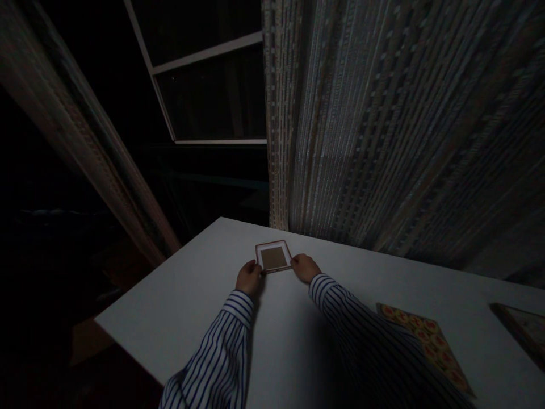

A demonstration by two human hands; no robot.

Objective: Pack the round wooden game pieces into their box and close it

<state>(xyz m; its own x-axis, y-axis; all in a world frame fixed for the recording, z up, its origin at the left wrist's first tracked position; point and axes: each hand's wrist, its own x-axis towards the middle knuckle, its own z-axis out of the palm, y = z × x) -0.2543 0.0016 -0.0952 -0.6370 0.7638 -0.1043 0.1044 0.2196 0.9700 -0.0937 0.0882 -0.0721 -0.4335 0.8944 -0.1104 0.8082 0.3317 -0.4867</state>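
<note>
Table, pale, runs under both arms; a patterned panel lies rightward, leaving working room. The small frame is near the far edge, left hand and right hand pinching its two near corners, presumably for even steadiness.

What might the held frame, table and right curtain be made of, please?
Held frame: perhaps wood or plastic; brownish rim, finish too dim to tell.
Table: probably laminate or painted board; smooth, plain white top.
Right curtain: likely woven fabric, textured; soft folds, dashed stripes.
</note>
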